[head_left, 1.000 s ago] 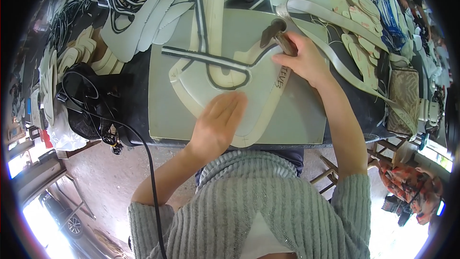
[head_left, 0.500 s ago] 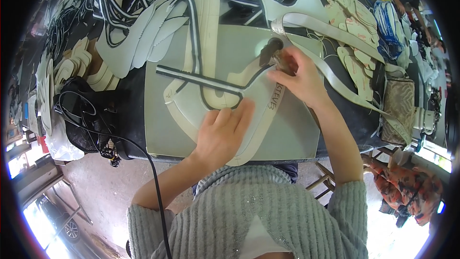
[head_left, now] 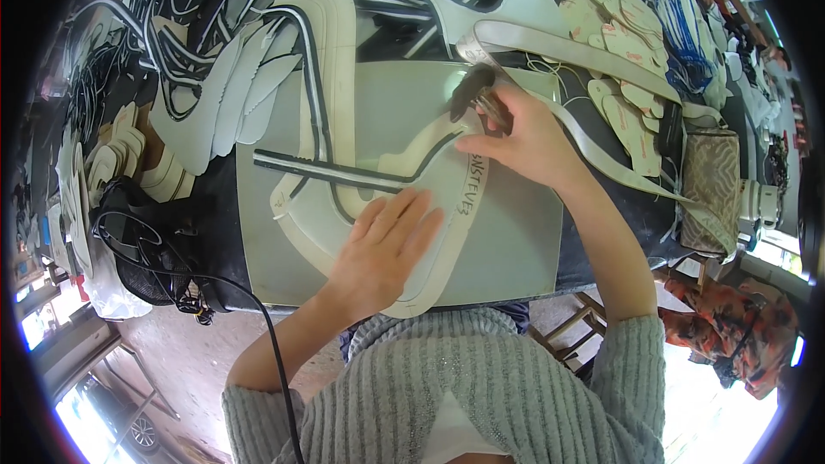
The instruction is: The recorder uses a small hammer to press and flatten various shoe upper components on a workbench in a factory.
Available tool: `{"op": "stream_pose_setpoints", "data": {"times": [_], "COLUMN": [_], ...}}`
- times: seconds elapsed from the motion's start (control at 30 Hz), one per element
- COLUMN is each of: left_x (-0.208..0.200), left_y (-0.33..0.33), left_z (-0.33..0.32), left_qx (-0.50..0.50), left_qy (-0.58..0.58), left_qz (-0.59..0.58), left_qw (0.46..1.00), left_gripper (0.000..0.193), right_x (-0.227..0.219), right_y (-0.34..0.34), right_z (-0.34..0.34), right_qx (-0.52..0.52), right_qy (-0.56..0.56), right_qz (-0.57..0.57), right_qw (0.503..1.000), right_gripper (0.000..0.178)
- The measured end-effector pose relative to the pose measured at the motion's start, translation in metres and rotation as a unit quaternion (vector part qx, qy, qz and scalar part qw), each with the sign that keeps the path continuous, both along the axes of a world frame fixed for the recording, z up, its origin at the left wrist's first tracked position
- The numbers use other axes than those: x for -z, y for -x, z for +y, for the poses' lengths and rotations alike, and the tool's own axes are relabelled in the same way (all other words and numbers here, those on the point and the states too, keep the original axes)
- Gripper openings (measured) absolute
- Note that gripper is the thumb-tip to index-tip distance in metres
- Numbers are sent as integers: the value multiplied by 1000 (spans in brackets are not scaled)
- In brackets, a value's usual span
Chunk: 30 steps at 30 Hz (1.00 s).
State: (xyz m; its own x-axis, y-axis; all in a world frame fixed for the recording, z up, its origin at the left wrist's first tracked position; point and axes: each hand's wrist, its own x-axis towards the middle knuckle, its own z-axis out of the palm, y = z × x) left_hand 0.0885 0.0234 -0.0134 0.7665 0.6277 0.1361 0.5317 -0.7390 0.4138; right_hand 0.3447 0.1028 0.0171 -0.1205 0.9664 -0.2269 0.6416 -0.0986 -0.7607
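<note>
My right hand grips a dark-headed tool, apparently a small hammer, over the upper right edge of a pale grey curved piece. Beneath that piece lies a cream pattern template with handwritten marks. My left hand rests flat on the work, fingers stretched out and holding nothing. Beyond its fingertips, a black-edged white strip crosses the template and bends up toward the hammer. All this lies on a grey-green board.
Stacked grey-white pieces lie at the left, beside a tangle of striped strips. A white tape loops at the right near cream cutouts and a patterned pouch. A black cable hangs over the table edge at left.
My left hand has flattened, its fingers straightening from a bent pose. The tool in my right hand has tilted slightly. The whole view has shifted a little.
</note>
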Motion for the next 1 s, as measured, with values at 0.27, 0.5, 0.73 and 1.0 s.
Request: {"op": "stream_pose_setpoints", "data": {"times": [0.27, 0.5, 0.73, 1.0], "left_x": [-5, -10, -3, -5], "left_y": [10, 35, 8, -1], "left_z": [4, -4, 0, 1], "left_qx": [52, 81, 20, 11], "left_qy": [5, -4, -107, -134], "left_qz": [13, 2, -83, -97], "left_qw": [999, 997, 991, 986], "left_gripper": [59, 53, 30, 25], "right_x": [8, 11, -16, -22], "right_y": [9, 21, 11, 20], "right_z": [-6, -52, -66, -96], "right_qx": [-55, -79, 8, -79], "right_qy": [-86, -48, -103, -43], "right_qz": [-119, -126, -36, -280], "right_qw": [988, 988, 994, 956], "right_gripper": [65, 67, 34, 33]}}
